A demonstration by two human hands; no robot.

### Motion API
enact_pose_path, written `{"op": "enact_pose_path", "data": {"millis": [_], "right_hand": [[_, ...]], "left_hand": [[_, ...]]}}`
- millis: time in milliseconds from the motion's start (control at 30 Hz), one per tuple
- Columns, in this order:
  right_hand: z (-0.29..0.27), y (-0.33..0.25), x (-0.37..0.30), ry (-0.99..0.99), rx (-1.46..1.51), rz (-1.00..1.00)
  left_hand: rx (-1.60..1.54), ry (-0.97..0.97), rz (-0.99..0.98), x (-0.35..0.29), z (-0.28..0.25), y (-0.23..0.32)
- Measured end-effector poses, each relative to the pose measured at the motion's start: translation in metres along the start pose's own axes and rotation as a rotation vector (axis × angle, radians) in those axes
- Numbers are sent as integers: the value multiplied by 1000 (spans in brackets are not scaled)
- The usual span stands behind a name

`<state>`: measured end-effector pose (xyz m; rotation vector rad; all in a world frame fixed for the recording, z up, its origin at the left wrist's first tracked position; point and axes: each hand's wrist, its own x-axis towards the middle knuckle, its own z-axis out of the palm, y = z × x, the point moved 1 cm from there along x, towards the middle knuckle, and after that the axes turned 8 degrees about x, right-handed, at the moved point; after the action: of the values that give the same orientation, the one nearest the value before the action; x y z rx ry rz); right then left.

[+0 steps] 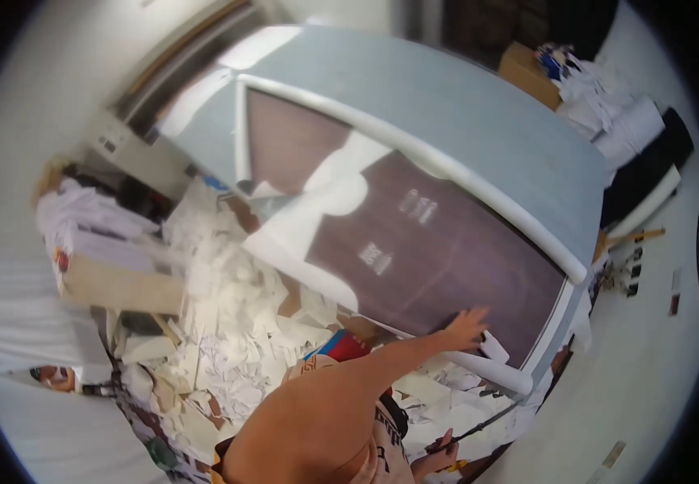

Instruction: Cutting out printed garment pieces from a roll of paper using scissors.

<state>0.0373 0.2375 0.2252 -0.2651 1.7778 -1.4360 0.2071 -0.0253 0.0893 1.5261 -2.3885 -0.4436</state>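
My left hand (466,329) reaches across to the near right corner of a maroon sheet (454,242) on the table. Its fingers are spread, and a small white block (494,347) lies beside it; I cannot tell if they touch. The sheet has a shirt-like outline with pale printed patches, and white material (337,198) borders its curved cut-outs. White rolled edging (478,189) runs along its far side. Low at the right, my right hand (444,445) is closed around a thin dark rod (486,423) that slants up to the right.
Heaped white scraps (236,315) cover the floor left of the table (414,89). A cardboard box (123,282) with pale cloth stands at the left. Another box (529,74) and white bundles (619,121) sit beyond the far right edge.
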Motion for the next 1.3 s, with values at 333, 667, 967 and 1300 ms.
{"op": "enact_pose_path", "data": {"millis": [333, 667, 967, 1300], "right_hand": [[143, 45, -65, -675, -493, -474], [514, 178, -336, -1043, -344, -34], [762, 238, -442, -929, -513, -248], [1024, 296, -300, -575, -614, -625]], "left_hand": [[173, 641, -623, -293, -192, -295], [165, 236, -716, -555, -365, -704], [470, -110, -439, -615, -439, -793], [497, -294, -601, -591, -418, -859]]}}
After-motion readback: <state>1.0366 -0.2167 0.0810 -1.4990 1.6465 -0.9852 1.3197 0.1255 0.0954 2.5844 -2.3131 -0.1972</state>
